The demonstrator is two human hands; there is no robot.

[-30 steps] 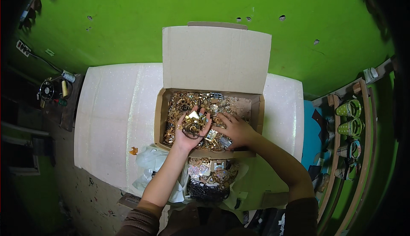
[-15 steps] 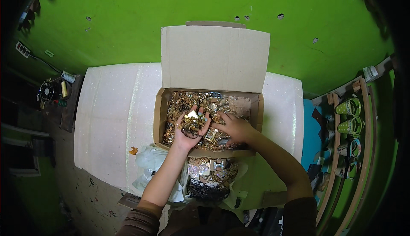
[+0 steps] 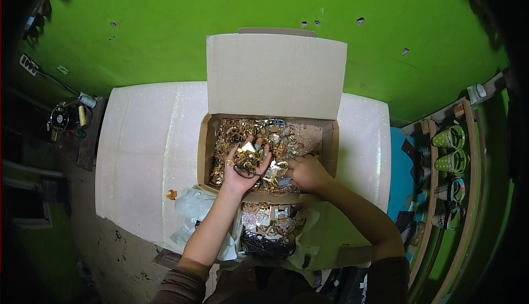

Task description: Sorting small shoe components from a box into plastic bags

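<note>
The left hand (image 3: 241,179) is turned palm up and half curled, the fingers a little spread, and it carries a tangled handful of gold-coloured metal ornaments (image 3: 248,162), with a bright flat square plate (image 3: 248,147) on top. This handful is above the left-middle part of an open brown cardboard box (image 3: 203,152), which is filled with loose gold and silver ornaments (image 3: 227,130).

The right hand (image 3: 309,173) reaches in over the near right part of the box. Its fingers bend down and leftward among the ornaments; their tips are hidden, so I cannot tell how closed they are or whether they hold a piece. A small grey flat piece (image 3: 284,182) lies just beside this hand, to its left and slightly nearer the person; the right hand is closer to it than the left. Its long axis seems to run from left to right, though it is too small to be sure.
</note>
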